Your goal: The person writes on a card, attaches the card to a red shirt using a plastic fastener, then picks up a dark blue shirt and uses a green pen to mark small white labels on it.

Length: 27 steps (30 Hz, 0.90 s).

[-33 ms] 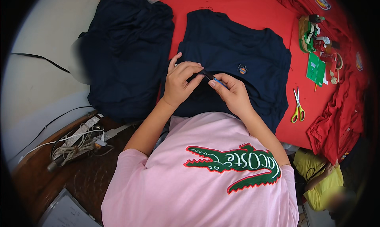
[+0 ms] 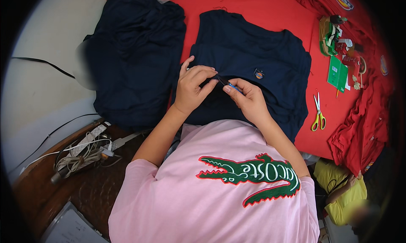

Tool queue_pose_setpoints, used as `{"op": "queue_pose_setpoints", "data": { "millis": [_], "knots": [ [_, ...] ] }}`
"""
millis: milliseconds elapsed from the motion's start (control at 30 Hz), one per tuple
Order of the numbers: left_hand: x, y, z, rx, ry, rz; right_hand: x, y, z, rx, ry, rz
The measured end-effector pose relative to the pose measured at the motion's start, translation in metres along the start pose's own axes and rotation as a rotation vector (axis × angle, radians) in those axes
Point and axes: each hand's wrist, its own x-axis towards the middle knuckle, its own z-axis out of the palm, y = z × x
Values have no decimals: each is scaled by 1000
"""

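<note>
Pink shirt (image 2: 169, 209), worn: nearest item, against the near edge of the navy garment (image 2: 253, 37), which served as landmark and was spread on the red surface (image 2: 311, 140).
Right hand (image 2: 250, 98), over the garment's near half: closed on a blue-handled tool (image 2: 235, 88) (thread snips, by the look of it), dark tip toward the other hand.
Left hand (image 2: 192, 85), over the garment's left part: narrow, thumb and fingertips close together at that tip; whether they held thread or cloth could not be told.
Change since the preceding picture: none discernible, which suggested fine work held at one spot, no step visibly finished.
Badge (image 2: 259, 75): on the garment, just beyond the right hand.
Scissors (image 2: 319, 112), yellow-handled: right of the garment, unheld.
Second dark garment (image 2: 135, 52): left of the landmark.
Green notebook (image 2: 337, 73): right of the landmark, beyond the scissors.
</note>
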Motion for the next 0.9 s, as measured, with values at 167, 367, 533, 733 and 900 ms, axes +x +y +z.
{"op": "queue_pose_setpoints", "data": {
  "millis": [167, 367, 533, 733, 900],
  "knots": [
    [3, -1, -1, 11, -27, 8, 2, 3, -4, 59, -5, 54],
    [9, -3, -4, 5, -89, 38, 6, -1, -13, 361, -121, 288],
    [14, -4, -4, -108, -129, -65, 8, -3, -17, 472, -40, 290],
    [18, -9, 0, -166, -122, -141, 17, -9, -22, 290, 81, 147],
    [22, -8, 1, -175, -123, -138, 23, -19, -28, 358, -128, 297]
  ]
}}
